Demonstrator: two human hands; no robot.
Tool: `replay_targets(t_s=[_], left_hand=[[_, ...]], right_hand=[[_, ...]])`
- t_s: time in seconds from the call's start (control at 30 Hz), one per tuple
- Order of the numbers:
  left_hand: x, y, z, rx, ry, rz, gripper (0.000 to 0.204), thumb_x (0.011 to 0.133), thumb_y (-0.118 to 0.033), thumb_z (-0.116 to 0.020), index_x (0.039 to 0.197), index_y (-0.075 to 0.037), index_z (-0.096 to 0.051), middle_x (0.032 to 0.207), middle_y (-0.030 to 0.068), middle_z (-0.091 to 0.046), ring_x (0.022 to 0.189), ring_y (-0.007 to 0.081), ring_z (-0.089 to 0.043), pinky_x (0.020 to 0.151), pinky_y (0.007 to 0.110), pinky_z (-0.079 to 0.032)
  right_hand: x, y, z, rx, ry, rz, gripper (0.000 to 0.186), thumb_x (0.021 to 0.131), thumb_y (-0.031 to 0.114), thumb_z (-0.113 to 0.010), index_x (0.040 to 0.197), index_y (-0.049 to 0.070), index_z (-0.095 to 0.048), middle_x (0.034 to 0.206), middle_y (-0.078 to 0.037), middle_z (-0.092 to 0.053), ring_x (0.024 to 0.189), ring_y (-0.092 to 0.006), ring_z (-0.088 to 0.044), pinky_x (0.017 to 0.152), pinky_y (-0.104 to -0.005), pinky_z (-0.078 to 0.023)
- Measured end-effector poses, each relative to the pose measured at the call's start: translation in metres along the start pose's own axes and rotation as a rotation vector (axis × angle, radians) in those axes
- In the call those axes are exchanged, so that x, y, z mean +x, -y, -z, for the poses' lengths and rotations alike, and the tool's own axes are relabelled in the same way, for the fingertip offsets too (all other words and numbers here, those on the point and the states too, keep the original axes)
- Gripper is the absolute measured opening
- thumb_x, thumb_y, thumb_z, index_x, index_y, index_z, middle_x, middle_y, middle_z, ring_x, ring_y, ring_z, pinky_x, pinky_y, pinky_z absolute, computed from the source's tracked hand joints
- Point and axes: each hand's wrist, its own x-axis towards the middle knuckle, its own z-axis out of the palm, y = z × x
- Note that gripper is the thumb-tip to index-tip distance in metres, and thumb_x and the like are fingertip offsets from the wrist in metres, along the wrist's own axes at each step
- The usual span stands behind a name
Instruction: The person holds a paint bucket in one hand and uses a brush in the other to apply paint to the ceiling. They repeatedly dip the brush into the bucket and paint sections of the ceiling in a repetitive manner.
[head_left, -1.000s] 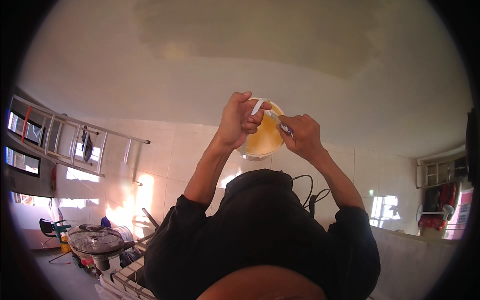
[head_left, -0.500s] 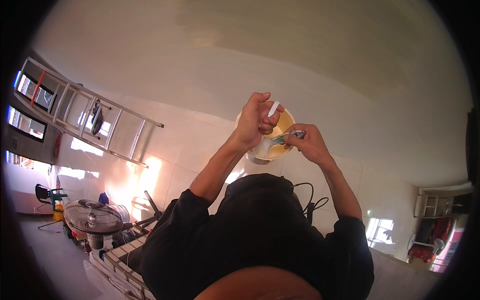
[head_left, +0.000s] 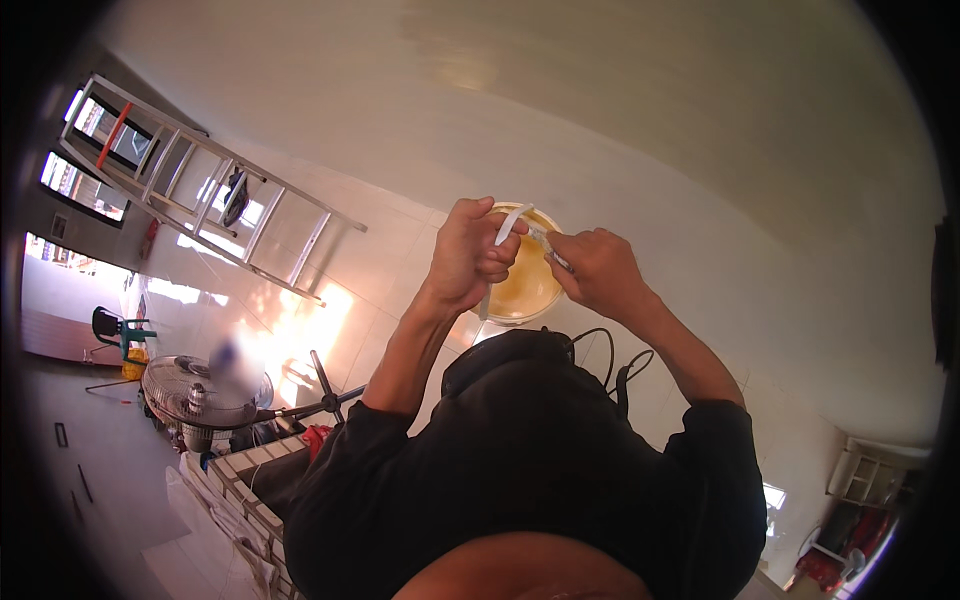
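A round bucket (head_left: 525,300) with a yellowish inside hangs in front of my chest. My left hand (head_left: 468,255) is closed around its white strap-like handle (head_left: 509,227); part of the strap shows again below the fist. On the right side of the bucket, my right hand (head_left: 600,270) grips a paint-smeared paintbrush (head_left: 541,238) and holds it over the far part of the opening, close to my left fingers. Most of the brush is covered by my right fingers, and its bristle end is hard to make out.
A large wall (head_left: 640,130) with a darker, damp-looking patch spans the far side. An aluminium ladder (head_left: 250,235) stands at the left. Nearer on the left are a standing fan (head_left: 200,392), a green chair (head_left: 122,330) and a tiled ledge (head_left: 245,490). A shelf (head_left: 870,480) is far right.
My right hand has turned over and brought the brush from the bucket's near side up to its far part. My left hand has shifted left, still on the handle. The whole view has swung.
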Motion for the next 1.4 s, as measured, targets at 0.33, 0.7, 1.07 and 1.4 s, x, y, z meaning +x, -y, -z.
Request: replay_targets(t_s=[0.33,0.7,1.07,1.4], left_hand=[[0.032,-0.026,0.036,0.059,-0.038,-0.041,0.061,0.091,-0.057,-0.043,0.103,0.0,-0.059,0.065,-0.0076,-0.037,0.05,0.0014,-0.024,0.046,0.018,-0.022],[0.052,-0.066,0.104,0.033,0.114,0.052,0.061,0.092,-0.056,-0.041,0.104,0.001,-0.059,0.065,-0.0063,-0.037,0.051,0.0023,-0.024,0.046,0.018,-0.021],[0.074,-0.128,0.168,0.108,0.325,0.179,0.06,0.095,-0.055,-0.036,0.101,-0.001,-0.06,0.067,-0.0048,-0.039,0.053,0.0029,-0.023,0.046,0.018,-0.02],[0.091,-0.179,0.201,0.202,0.341,0.17,0.062,0.093,-0.059,-0.036,0.1,-0.003,-0.062,0.064,-0.0075,-0.033,0.052,0.0027,-0.021,0.048,0.019,-0.019]], right_hand=[[0.058,-0.03,-0.029,0.873,0.332,-0.545,0.02,0.089,0.014,-0.068,0.094,-0.004,-0.073,0.075,-0.008,-0.073,0.068,-0.0115,-0.07,0.056,-0.0274,-0.052],[0.114,-0.005,-0.044,0.613,0.429,-0.596,0.024,0.087,0.011,-0.067,0.105,-0.003,-0.071,0.078,-0.012,-0.072,0.071,-0.0177,-0.072,0.062,-0.0312,-0.055],[0.152,0.052,-0.11,0.092,-0.125,-0.591,0.026,0.081,0.012,-0.069,0.104,0.0,-0.072,0.078,-0.016,-0.07,0.063,-0.0275,-0.068,0.059,-0.0349,-0.053],[0.193,0.058,-0.147,0.922,-0.051,-0.916,0.025,0.09,0.015,-0.069,0.106,-0.004,-0.073,0.082,-0.01,-0.073,0.069,-0.0141,-0.069,0.063,-0.0273,-0.055]])
